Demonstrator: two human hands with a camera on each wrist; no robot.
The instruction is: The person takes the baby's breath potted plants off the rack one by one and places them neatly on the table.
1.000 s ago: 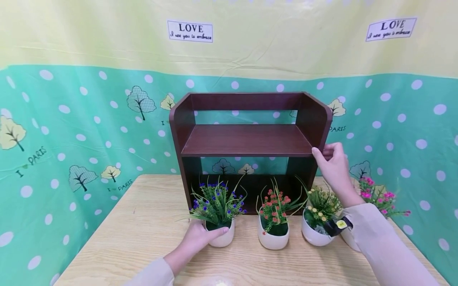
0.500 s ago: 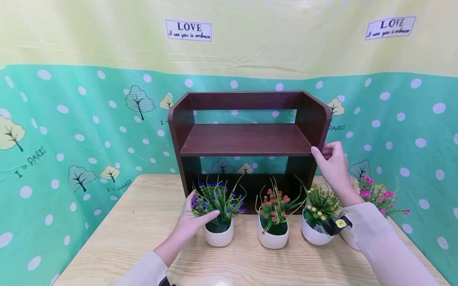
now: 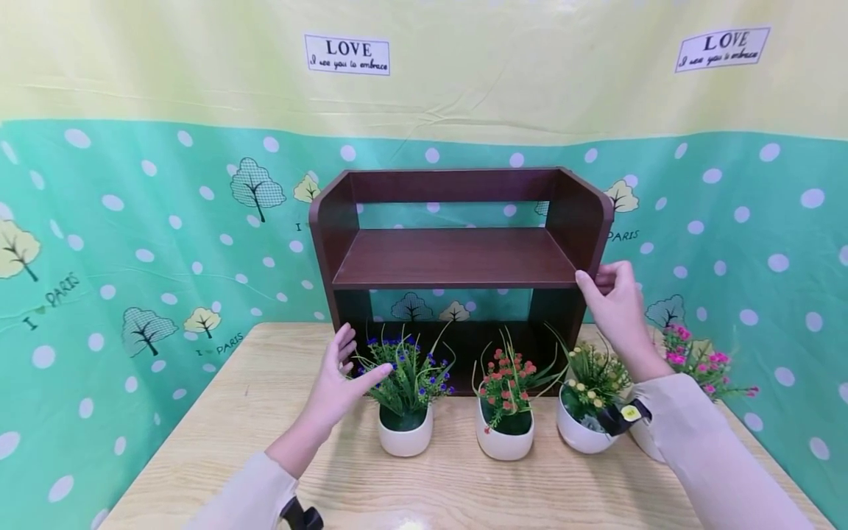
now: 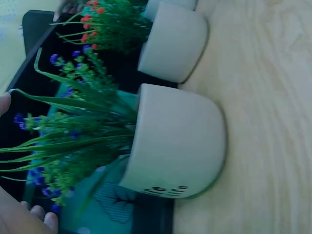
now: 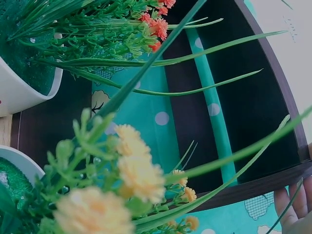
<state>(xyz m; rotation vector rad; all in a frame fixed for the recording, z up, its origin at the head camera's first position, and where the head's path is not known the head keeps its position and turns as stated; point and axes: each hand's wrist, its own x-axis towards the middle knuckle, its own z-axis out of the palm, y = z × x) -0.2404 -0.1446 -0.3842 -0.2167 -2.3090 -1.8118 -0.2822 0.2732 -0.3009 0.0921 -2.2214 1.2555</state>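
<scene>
A dark brown two-tier wooden shelf stands on the table. My right hand pinches the front edge of its right side panel, thumb in front and fingers on the outer side; those fingers also show in the right wrist view. Beside the lower left panel, my left hand is raised with fingers spread and holds nothing. Its thumb overlaps the leaves of a blue-flowered potted plant. That plant's white pot, with dark lettering, sits on the table before the shelf.
To the right stand a red-flowered potted plant, a yellow-flowered one and a pink-flowered one, partly behind my right forearm. All are on the pale wooden table. A green and yellow printed curtain hangs behind.
My left hand has left the blue-flowered plant's pot and moved up and left toward the shelf's left panel. My right hand stays on the right panel; the plants have not moved.
</scene>
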